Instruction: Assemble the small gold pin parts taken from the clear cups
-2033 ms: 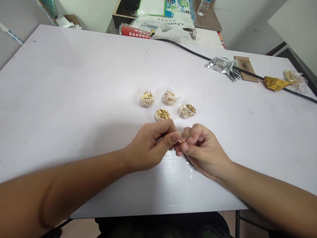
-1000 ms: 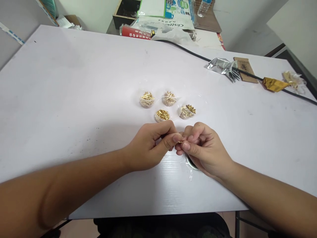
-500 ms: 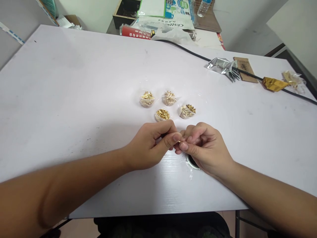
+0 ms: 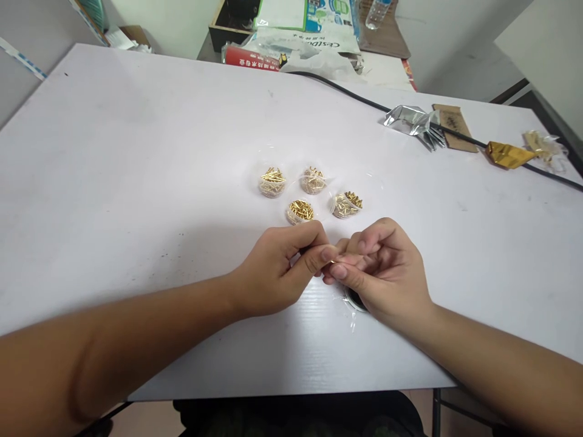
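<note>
My left hand [image 4: 286, 267] and my right hand [image 4: 392, 270] meet over the table, thumbs and fingertips pinched together. Between the fingertips shows a tiny gold-coloured piece [image 4: 333, 261], mostly hidden. Beyond the hands stand small clear cups of gold metal parts: one with long pins [image 4: 272, 182] at the left, one [image 4: 313, 181] behind, one [image 4: 300, 211] just past my left hand, and one [image 4: 347, 205] at the right. A round dark container with a pale rim [image 4: 356, 300] is partly covered by my right hand.
The white table [image 4: 136, 152] has a black cable [image 4: 346, 92] across its back right, with silver foil [image 4: 410, 119], cardboard [image 4: 455, 126] and gold foil [image 4: 507, 155] by it. Plastic packaging [image 4: 310, 39], a dark box [image 4: 230, 24] and a bottle [image 4: 378, 13] lie beyond the back edge.
My right hand's fingers have lifted and spread a little, while its thumb stays at the left fingertips. My left hand is nearly unmoved. The view has shifted slightly.
</note>
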Available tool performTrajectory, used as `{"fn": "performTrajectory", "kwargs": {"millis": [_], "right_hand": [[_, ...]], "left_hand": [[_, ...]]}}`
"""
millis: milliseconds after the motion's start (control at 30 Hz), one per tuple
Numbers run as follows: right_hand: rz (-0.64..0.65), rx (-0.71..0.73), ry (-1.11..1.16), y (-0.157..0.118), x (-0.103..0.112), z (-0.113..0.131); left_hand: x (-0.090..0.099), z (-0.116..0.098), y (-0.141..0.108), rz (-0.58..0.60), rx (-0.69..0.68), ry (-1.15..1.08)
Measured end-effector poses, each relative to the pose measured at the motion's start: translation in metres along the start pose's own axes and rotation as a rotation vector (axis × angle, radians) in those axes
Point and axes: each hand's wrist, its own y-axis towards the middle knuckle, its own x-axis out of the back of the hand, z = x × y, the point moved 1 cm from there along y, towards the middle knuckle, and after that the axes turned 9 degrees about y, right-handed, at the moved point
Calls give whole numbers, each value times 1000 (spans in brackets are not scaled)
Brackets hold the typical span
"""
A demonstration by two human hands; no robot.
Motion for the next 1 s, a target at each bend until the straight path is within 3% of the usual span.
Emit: {"fn": "performTrajectory", "kwargs": {"millis": [300, 533, 1000], "right_hand": [[-69, 174, -115, -5, -6, 0], [13, 310, -356, -9, -4, 3], [38, 463, -472, -7, -11, 9]], "left_hand": [[-4, -1, -1, -46, 1, -5], [-5, -2, -2, -73, -22, -32], [-8, -7, -1, -133, 1, -27]]}}
